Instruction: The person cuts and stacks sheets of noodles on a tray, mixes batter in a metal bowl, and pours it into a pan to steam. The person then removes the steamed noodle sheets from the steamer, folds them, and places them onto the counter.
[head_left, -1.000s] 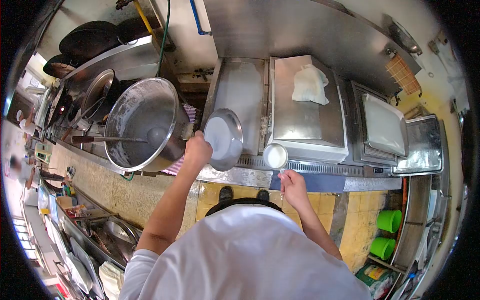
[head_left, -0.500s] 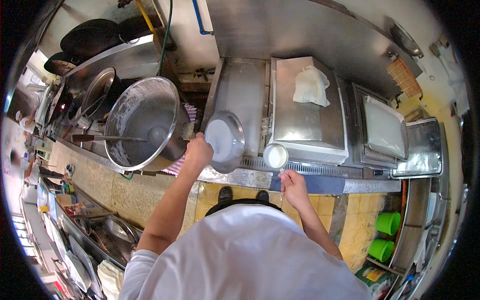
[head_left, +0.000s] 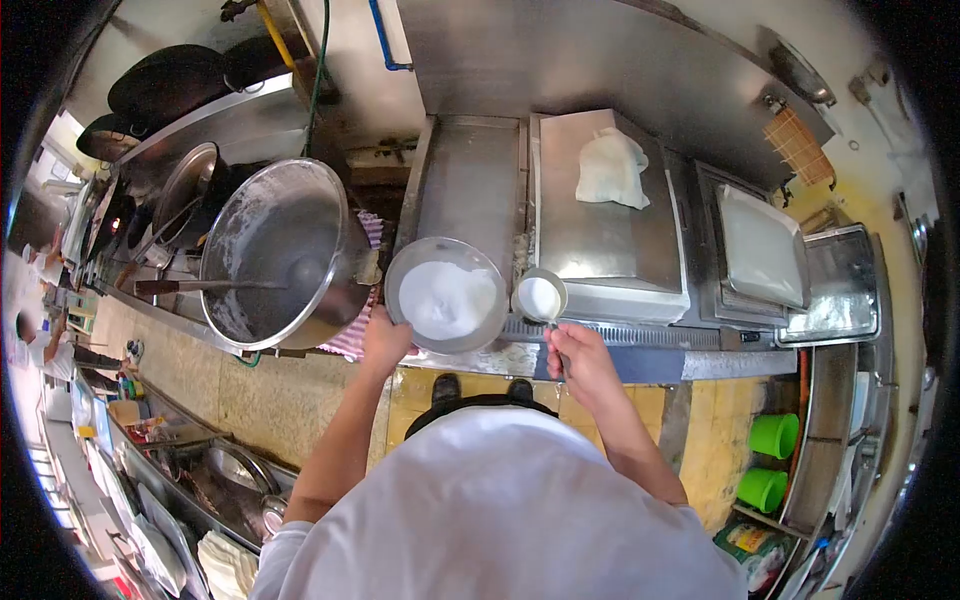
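Observation:
My left hand (head_left: 385,340) is closed on the near left rim of a metal mixing bowl (head_left: 490,325). A smooth white mass (head_left: 447,300), powder or batter I cannot tell, lies in the bowl. In my right hand (head_left: 580,360) is the handle of a small metal measuring cup (head_left: 553,277), with white contents inside. The cup sits just right of the bowl's rim, apart from it, tilted a little toward the bowl. Both are over the front of the steel counter.
To the left stands a big metal pot (head_left: 335,215) with a wooden-handled ladle (head_left: 165,286) in it. A white cloth (head_left: 612,170) lies on a steel cover (head_left: 570,235). Farther right are trays (head_left: 765,250). Green buckets (head_left: 773,436) stand low at right. People are at far left.
The bowl was tilted toward the cup and is now more level, its contents showing a mound. My left hand has come down and nearer; the cup has risen slightly and moved left.

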